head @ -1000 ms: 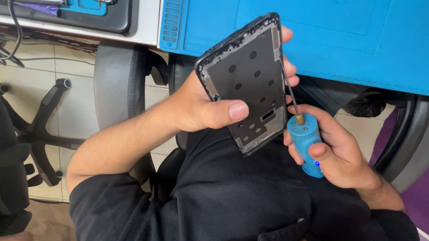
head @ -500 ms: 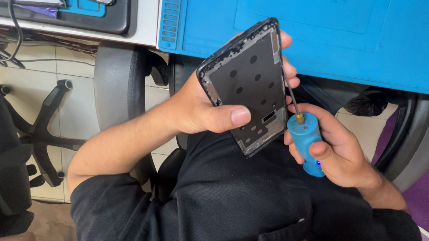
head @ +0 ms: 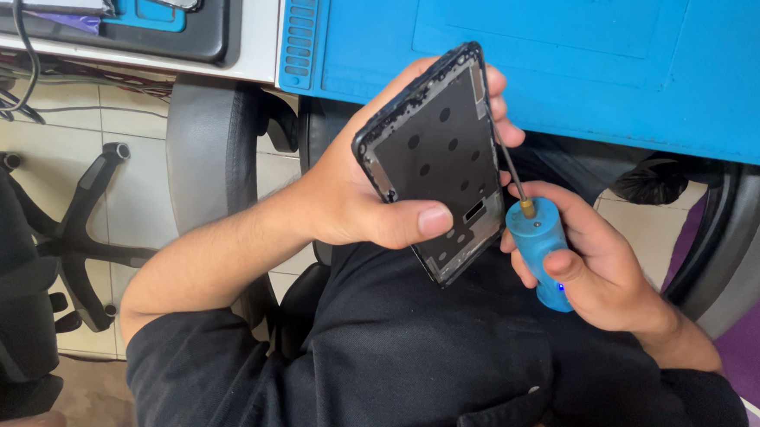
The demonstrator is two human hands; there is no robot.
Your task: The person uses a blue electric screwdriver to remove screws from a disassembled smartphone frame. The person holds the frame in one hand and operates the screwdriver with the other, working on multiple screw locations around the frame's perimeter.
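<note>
The left hand (head: 353, 197) grips a dark phone frame (head: 436, 163) above the person's lap, in front of the edge of the blue mat (head: 649, 52) that covers the worktop. The thumb lies across the lower face of the frame and the fingers wrap around its far long edge, so this hand is closed on the frame. The frame's inner face, with several round holes, is turned toward the camera. Its long axis runs from the upper right, near the mat, down toward the lap, tilted slightly off vertical.

The right hand (head: 595, 267) is closed around the blue handle of a small screwdriver (head: 538, 248), with the thumb pressed on the handle's side. The thin shaft rises from the brass collar, up and slightly to the left, and meets the frame's right long edge at roughly mid-height. The exact contact point is hidden behind the left-hand fingertips.

The frame therefore lies up and to the left of the right hand, and the shaft runs almost parallel to the frame's long edge. An office chair (head: 212, 144) stands at left.
</note>
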